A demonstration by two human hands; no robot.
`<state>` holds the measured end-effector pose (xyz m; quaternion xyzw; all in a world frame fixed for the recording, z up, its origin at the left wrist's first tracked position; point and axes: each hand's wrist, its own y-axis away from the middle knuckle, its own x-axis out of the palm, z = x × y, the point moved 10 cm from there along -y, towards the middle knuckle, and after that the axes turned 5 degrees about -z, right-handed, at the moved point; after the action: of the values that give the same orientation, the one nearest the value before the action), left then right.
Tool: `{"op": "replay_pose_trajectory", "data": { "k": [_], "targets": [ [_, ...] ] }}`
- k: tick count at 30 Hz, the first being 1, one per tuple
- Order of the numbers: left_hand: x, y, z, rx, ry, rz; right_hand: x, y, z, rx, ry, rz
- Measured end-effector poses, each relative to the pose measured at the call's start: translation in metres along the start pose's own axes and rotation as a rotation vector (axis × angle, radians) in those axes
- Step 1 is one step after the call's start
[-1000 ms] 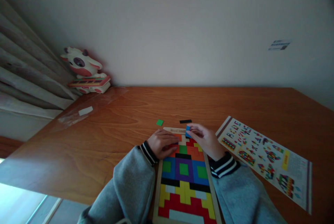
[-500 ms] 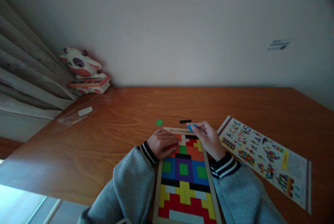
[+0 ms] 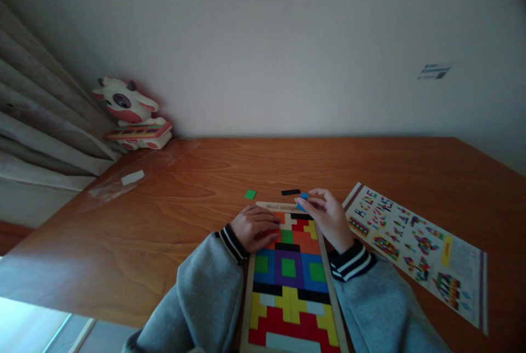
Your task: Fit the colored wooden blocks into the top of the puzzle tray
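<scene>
My right hand [image 3: 331,220] pinches a small blue puzzle block [image 3: 302,201] between thumb and fingers, over the top edge of a wooden puzzle board [image 3: 333,292]. Flat on the board's upper left part lies my left hand [image 3: 255,228], fingers stretched out and covering some pieces. Red, yellow, white, orange, green, blue, purple and black pieces fill most of the visible tray. Beyond the board, a green square piece [image 3: 250,194] and a black bar piece [image 3: 291,192] lie loose on the table.
A printed pattern sheet [image 3: 415,249] lies on the wooden table [image 3: 197,199] to the right of the board. At the back left stands a toy cow with a keyboard [image 3: 137,117], near a curtain [image 3: 41,123]. A white strip [image 3: 132,177] is on the table's left side.
The blue block has turned in my right hand and now stands more upright, with the forefinger raised off it. My left hand stays on the board. The view has shifted very slightly.
</scene>
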<state>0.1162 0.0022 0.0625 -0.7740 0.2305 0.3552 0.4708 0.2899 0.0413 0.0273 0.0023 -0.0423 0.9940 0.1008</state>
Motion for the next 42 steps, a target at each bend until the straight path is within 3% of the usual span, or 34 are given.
{"op": "replay_pose_trajectory", "data": {
  "k": [5, 12, 17, 23, 34, 42],
  "targets": [
    [0.001, 0.001, 0.002, -0.004, 0.000, -0.003, -0.004, -0.001, 0.008, -0.096, 0.151, -0.018],
    [0.001, 0.001, 0.001, -0.003, 0.005, -0.011, 0.009, 0.006, 0.022, -0.312, 0.398, 0.049],
    [0.001, 0.001, 0.001, -0.007, 0.011, 0.010, 0.029, 0.022, 0.034, -0.479, 0.581, 0.212],
    [-0.001, 0.001, 0.000, -0.012, -0.007, -0.009, 0.046, 0.044, 0.044, -0.630, 0.693, 0.299],
    [0.001, 0.000, -0.001, -0.007, -0.014, 0.021, 0.047, 0.045, 0.030, -0.552, 0.705, 0.304],
    [0.002, 0.001, -0.002, -0.012, -0.016, 0.025, 0.058, 0.060, 0.042, -0.736, 0.861, 0.451]
  ]
}}
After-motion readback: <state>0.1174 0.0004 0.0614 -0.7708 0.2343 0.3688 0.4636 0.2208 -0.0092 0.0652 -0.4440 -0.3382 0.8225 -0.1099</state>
